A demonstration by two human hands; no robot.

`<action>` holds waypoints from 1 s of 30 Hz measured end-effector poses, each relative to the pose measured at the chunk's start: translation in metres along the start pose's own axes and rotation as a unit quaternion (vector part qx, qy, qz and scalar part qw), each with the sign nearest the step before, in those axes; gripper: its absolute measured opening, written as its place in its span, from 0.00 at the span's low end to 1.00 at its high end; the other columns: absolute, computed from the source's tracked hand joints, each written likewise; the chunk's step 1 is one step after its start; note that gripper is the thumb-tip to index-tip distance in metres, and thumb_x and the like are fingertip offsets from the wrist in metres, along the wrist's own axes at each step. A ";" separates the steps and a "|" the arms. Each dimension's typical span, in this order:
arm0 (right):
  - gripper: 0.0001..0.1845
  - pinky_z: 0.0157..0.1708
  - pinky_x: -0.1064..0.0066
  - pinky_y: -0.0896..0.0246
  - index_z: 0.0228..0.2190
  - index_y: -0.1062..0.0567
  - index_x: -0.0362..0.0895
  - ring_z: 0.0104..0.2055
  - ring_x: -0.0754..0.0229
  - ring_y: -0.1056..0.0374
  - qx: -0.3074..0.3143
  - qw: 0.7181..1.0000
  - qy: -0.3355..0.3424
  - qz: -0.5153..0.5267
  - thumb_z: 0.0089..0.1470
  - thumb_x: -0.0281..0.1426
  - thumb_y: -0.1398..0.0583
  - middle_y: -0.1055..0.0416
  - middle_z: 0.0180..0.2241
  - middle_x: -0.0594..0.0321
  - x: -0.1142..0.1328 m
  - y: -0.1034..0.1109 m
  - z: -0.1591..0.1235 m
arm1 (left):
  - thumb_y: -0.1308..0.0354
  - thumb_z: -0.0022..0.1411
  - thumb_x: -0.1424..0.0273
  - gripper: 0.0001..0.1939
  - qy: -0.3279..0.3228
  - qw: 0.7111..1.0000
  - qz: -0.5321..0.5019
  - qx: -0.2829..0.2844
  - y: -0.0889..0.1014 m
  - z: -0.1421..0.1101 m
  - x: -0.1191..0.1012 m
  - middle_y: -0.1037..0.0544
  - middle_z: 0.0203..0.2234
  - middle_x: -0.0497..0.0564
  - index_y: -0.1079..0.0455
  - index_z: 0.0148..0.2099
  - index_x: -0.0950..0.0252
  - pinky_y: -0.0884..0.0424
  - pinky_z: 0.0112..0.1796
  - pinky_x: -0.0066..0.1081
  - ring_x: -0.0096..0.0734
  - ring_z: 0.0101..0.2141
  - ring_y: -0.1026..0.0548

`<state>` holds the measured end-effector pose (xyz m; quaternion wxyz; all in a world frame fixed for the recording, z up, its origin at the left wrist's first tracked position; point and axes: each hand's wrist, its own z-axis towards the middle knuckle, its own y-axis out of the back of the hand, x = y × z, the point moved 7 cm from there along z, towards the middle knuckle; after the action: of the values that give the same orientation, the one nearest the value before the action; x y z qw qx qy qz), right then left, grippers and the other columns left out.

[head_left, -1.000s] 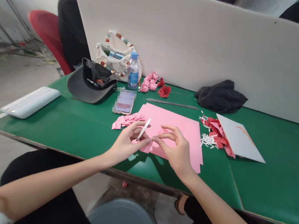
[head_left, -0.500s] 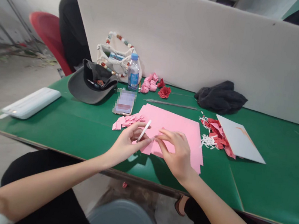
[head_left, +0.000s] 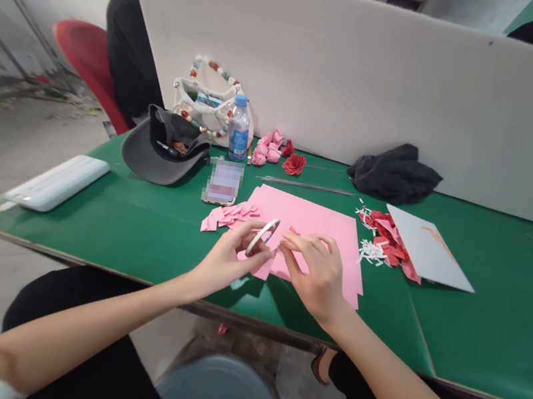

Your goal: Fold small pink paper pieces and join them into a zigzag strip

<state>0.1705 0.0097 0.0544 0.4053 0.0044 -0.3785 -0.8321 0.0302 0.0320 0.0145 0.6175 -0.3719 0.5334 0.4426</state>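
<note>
The left hand (head_left: 230,254) is curled above the near left part of some stacked pink sheets (head_left: 319,218), its fingers bent round and its thumb reaching in close to them, with a thin white ring (head_left: 254,242) held tilted among the fingers; whether the ring circles one of them, I cannot tell. The right hand (head_left: 320,272) faces it just beside, thumb and forefinger brought close together in a near pinch, the other fingers loosely bent; anything between those tips is too small to make out. The sheets lie on a green table (head_left: 488,336), beneath and beyond both hands. Folded pink pieces (head_left: 229,215) overlap in a heap by the left edge of the sheets, near a phone (head_left: 223,182). Past the far edge lie thin rods (head_left: 306,185), with pink paper flowers (head_left: 267,151) and a red paper flower (head_left: 293,164) farther back, beside a bottle (head_left: 238,138). To the right, white strips (head_left: 372,251) and red scraps (head_left: 393,248) lie next to a tilted white board (head_left: 433,249)
</note>
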 end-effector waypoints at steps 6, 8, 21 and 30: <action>0.09 0.44 0.60 0.35 0.40 0.26 0.48 0.41 0.56 0.27 -0.009 0.970 -0.186 0.156 0.56 0.34 0.41 0.24 0.39 0.60 -0.025 0.009 0.009 | 0.38 0.56 0.67 0.24 0.005 1.000 -0.001 0.008 -0.002 -0.001 -0.001 0.28 0.27 0.46 0.38 0.54 0.62 0.32 0.31 0.26 0.25 0.27 0.30; 0.10 0.43 0.62 0.32 0.39 0.26 0.46 0.41 0.56 0.27 0.049 0.933 -0.244 0.259 0.54 0.36 0.40 0.24 0.39 0.59 -0.029 -0.002 0.009 | 0.38 0.56 0.67 0.24 0.007 1.000 -0.015 0.001 0.000 0.000 0.000 0.27 0.28 0.46 0.39 0.54 0.62 0.32 0.31 0.26 0.25 0.28 0.29; 0.16 0.40 0.65 0.30 0.40 0.28 0.43 0.33 0.59 0.26 0.135 0.869 -0.305 0.365 0.47 0.30 0.35 0.24 0.29 0.62 -0.029 -0.025 -0.001 | 0.39 0.57 0.68 0.25 0.004 1.000 0.001 0.021 -0.003 -0.001 0.000 0.26 0.31 0.49 0.41 0.56 0.63 0.29 0.35 0.29 0.28 0.31 0.26; 0.13 0.49 0.60 0.36 0.44 0.29 0.47 0.48 0.56 0.32 0.020 0.993 -0.051 0.108 0.56 0.26 0.42 0.27 0.45 0.58 -0.003 0.003 0.009 | 0.37 0.54 0.70 0.24 0.029 0.999 -0.028 -0.015 0.006 0.004 0.008 0.25 0.28 0.47 0.40 0.51 0.64 0.30 0.35 0.28 0.27 0.31 0.26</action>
<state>0.1717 0.0165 0.0612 0.4724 -0.0706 -0.4138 -0.7750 0.0264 0.0386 0.0067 0.6085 -0.4086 0.5335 0.4222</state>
